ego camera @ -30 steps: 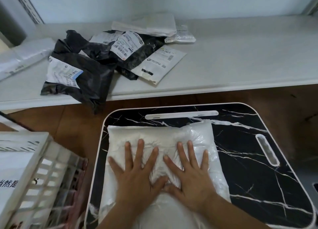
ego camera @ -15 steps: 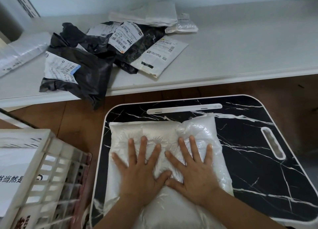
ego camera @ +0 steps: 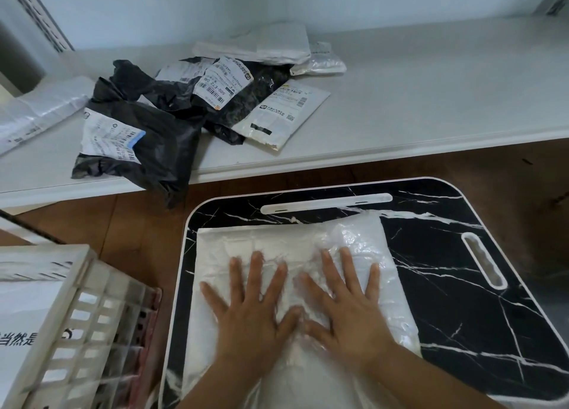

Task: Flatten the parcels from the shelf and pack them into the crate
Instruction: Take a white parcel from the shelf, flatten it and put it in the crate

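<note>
A white plastic parcel [ego camera: 277, 242] lies on the black marble-patterned tabletop [ego camera: 462, 301]. My left hand [ego camera: 249, 310] and my right hand [ego camera: 345, 304] press flat on it side by side, fingers spread, thumbs nearly touching. On the white shelf [ego camera: 431, 94] behind lies a heap of parcels: a black one with a label [ego camera: 138, 144] at the front left hanging over the edge, a second black parcel [ego camera: 246, 101], a white labelled mailer [ego camera: 283, 113] and white packets [ego camera: 264, 45] at the back. The white slatted crate [ego camera: 77, 325] stands at the lower left with a white parcel [ego camera: 21, 316] inside.
Another clear-white packet [ego camera: 37, 110] lies at the shelf's far left. Brown wooden floor [ego camera: 129, 218] shows between the shelf, the crate and the tabletop. The tabletop has a slot handle [ego camera: 483, 261] on its right side and a white bar [ego camera: 326, 202] along its far edge.
Both hands have slid slightly away from me over the white parcel, still pressing flat. The parcel's puffed far part looks flatter. The camera has tilted a little.
</note>
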`<control>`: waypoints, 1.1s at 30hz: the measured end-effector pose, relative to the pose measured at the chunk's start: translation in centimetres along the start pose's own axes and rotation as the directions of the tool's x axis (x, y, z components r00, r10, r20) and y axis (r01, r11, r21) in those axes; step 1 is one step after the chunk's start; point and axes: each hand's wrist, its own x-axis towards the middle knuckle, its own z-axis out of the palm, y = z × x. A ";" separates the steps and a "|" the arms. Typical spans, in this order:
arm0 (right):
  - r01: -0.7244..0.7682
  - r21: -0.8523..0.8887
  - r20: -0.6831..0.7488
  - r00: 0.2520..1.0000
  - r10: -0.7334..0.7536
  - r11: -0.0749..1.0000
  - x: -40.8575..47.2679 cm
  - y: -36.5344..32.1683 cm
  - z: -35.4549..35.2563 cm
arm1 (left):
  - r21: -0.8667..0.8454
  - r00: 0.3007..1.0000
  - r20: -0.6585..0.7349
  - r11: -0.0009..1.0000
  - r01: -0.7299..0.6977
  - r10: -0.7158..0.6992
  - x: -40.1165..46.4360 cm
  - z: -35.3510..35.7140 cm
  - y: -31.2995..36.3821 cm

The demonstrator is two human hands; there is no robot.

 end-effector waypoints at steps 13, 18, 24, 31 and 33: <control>-0.044 -0.132 -0.023 0.999 0.041 0.990 7.2 0.7 1.8 | 0.017 0.999 -0.026 1.000 -0.021 0.021 5.6 0.3 0.0; -0.071 -0.104 -0.006 0.997 0.071 0.992 7.2 0.8 2.3 | -0.002 1.000 0.008 1.000 -0.010 0.010 5.6 0.8 0.0; -0.080 -0.079 0.036 0.996 0.083 0.994 7.5 1.0 2.5 | -0.003 0.999 0.050 1.000 -0.009 0.009 5.9 0.9 -0.1; -0.043 -0.049 0.124 0.991 0.049 0.998 6.6 1.9 1.3 | -0.026 0.996 0.086 1.000 0.014 -0.012 5.8 0.7 -0.2; -0.064 -0.020 0.106 0.992 0.065 0.998 5.2 3.5 1.0 | -0.011 0.996 0.089 1.000 0.027 -0.026 5.7 0.8 -0.3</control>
